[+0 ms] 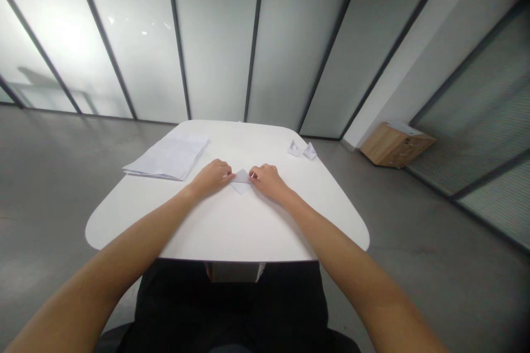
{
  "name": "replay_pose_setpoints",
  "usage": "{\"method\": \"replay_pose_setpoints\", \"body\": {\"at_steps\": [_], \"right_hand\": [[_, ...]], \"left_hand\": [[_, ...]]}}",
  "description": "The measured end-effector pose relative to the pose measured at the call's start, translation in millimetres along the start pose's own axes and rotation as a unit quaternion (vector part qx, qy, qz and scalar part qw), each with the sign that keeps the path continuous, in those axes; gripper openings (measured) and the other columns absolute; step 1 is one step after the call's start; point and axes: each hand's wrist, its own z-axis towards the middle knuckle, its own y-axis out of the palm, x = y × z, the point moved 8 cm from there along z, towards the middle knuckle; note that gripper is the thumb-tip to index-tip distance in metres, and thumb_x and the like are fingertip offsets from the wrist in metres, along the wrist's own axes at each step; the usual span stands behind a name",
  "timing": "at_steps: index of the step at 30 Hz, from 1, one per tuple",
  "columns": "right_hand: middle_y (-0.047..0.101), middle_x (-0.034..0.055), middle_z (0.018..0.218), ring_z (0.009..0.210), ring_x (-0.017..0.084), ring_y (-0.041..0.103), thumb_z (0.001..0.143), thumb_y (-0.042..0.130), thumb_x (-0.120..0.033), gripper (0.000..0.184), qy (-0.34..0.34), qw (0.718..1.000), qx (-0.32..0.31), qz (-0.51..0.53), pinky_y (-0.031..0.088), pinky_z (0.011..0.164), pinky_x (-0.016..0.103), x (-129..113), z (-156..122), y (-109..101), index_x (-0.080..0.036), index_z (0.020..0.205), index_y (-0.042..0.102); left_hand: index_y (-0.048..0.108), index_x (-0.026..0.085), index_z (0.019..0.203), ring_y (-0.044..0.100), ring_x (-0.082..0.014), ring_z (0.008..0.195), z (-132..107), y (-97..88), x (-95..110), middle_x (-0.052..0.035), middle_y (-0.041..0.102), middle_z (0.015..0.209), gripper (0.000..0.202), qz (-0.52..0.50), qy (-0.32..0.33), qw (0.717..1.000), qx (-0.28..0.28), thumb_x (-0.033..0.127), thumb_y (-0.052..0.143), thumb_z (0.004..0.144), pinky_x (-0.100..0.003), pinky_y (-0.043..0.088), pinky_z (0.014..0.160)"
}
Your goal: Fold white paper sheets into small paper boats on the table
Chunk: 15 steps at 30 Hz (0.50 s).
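Observation:
A small piece of folded paper lies on the white table in front of me, diamond-shaped with a crease running across it. My left hand has its fingers closed at the paper's left corner. At the right corner, my right hand pinches the paper between thumb and fingers. The paper's upper and lower points show between the hands, while both side corners are partly hidden by my fingertips.
A stack of white paper sheets rests on the left of the table. Two small folded paper pieces, one at the left and one at the right, stand near the right edge. A wooden cabinet is on the floor at right.

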Motion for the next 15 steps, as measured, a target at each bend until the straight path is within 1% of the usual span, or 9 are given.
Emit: {"method": "replay_pose_setpoints", "body": {"at_steps": [5, 10, 12, 15], "right_hand": [[0.076, 0.0054, 0.104, 0.108, 0.024, 0.06, 0.1, 0.058, -0.033, 0.019, 0.021, 1.0, -0.008, -0.006, 0.036, 0.097, 0.038, 1, -1, 0, -0.026, 0.11, 0.071], [0.076, 0.0042, 0.107, 0.109, 0.025, 0.06, 0.097, 0.061, -0.033, 0.019, 0.03, 0.999, -0.009, -0.001, 0.037, 0.096, 0.039, 6, 0, 2, -0.027, 0.112, 0.072], [0.077, 0.0032, 0.107, 0.109, 0.025, 0.06, 0.095, 0.063, -0.032, 0.022, 0.037, 0.999, -0.009, 0.007, 0.037, 0.095, 0.038, 10, 0, 3, -0.028, 0.115, 0.071], [0.077, 0.0011, 0.108, 0.109, 0.024, 0.061, 0.095, 0.062, -0.03, 0.022, 0.04, 0.999, -0.015, 0.022, 0.038, 0.095, 0.038, 16, 0, 6, -0.03, 0.115, 0.072]], "left_hand": [[0.069, 0.019, 0.083, 0.061, -0.0237, 0.093, 0, 2.2, -5, -0.0081, 0.07, 0.089, 0.026, 0.001, -0.011, 1.0, 0.003, 0.039, 0.057, 0.096, -0.038, 0.046, 0.093], [0.07, 0.019, 0.084, 0.063, -0.0239, 0.093, 1, 6.9, -12, -0.0078, 0.071, 0.089, 0.022, -0.011, -0.03, 0.999, -0.009, 0.038, 0.062, 0.092, -0.038, 0.046, 0.095], [0.072, 0.02, 0.091, 0.063, -0.0241, 0.095, 1, 7.5, -14, -0.0076, 0.072, 0.092, 0.02, -0.018, -0.036, 0.999, -0.013, 0.037, 0.062, 0.091, -0.039, 0.046, 0.097], [0.073, 0.023, 0.11, 0.062, -0.024, 0.104, 0, 5.4, -12, -0.0065, 0.073, 0.106, 0.024, -0.034, -0.019, 0.999, -0.007, 0.035, 0.061, 0.093, -0.039, 0.045, 0.1]]}}
